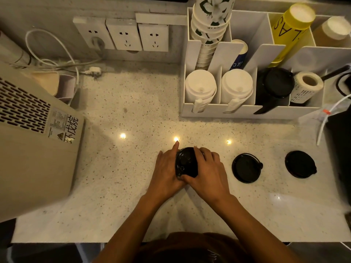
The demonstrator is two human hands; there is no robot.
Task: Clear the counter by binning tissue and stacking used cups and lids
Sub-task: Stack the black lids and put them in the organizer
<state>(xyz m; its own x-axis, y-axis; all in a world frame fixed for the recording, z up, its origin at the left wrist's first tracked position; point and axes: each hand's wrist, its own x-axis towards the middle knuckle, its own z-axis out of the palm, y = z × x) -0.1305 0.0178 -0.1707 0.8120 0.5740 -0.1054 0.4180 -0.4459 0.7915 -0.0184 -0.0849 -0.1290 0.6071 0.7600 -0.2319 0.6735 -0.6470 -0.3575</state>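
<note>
Both of my hands close around a stack of black lids [186, 161] in the middle of the speckled counter [117, 168]. My left hand [167, 173] grips its left side and my right hand [209, 171] covers its right side and front. To the right, two more black lids lie flat and apart on the counter: one [246, 167] close to my right hand, another [300, 164] further right. No tissue or loose cup shows on the counter.
A white organiser [247, 111] at the back right holds patterned cups [210, 21], white lids [200, 86], black lids [275, 86], a label roll [306, 86] and a yellow bottle [292, 29]. A beige appliance [34, 141] fills the left. Wall sockets [123, 34] and cables sit behind.
</note>
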